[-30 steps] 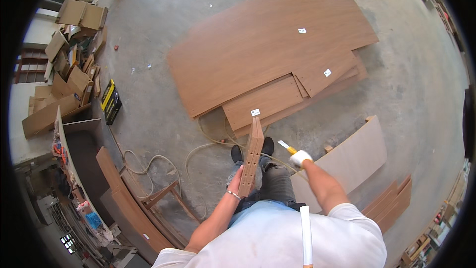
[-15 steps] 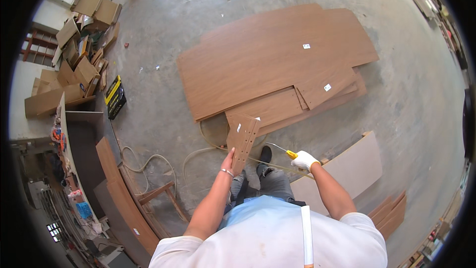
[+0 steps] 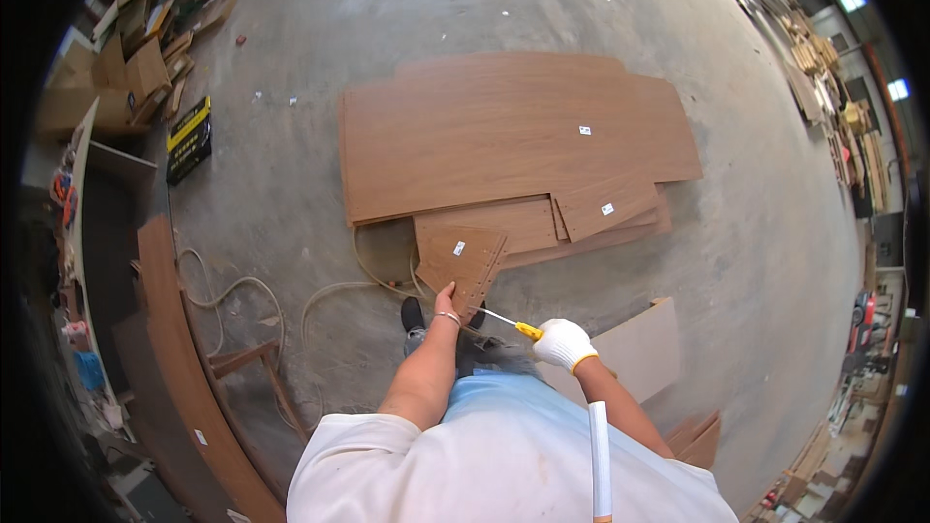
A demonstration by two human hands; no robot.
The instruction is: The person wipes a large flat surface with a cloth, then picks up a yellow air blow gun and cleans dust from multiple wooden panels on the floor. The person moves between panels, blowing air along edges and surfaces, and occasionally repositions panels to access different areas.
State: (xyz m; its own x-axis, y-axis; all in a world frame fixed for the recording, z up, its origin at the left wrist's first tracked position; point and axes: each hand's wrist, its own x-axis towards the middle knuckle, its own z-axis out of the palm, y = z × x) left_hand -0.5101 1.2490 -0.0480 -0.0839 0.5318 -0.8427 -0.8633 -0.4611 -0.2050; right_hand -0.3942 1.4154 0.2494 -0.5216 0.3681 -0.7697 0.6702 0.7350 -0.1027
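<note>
My left hand (image 3: 447, 302) is bare and grips the near end of a brown wood-grain panel (image 3: 453, 269). This board has a small white label and a row of drilled holes along its right edge. My right hand (image 3: 566, 345), in a white knit glove, is closed round an air blow gun (image 3: 529, 331) with a yellow body and a long thin metal nozzle. The nozzle tip is at the panel's holed edge, close to my left fingers; whether it touches the wood I cannot tell.
Ahead on the concrete floor lies a stack of large brown panels (image 3: 465, 136). A pale hose (image 3: 325, 292) loops across the floor to the left. A black and yellow box (image 3: 189, 140) and cardboard scraps (image 3: 145, 68) are farther left. A pale board (image 3: 635, 353) lies at right.
My right hand has brought the blow gun left, so its nozzle now meets the panel's edge area. The held panel has turned, showing more of its broad face. The whole view has shifted.
</note>
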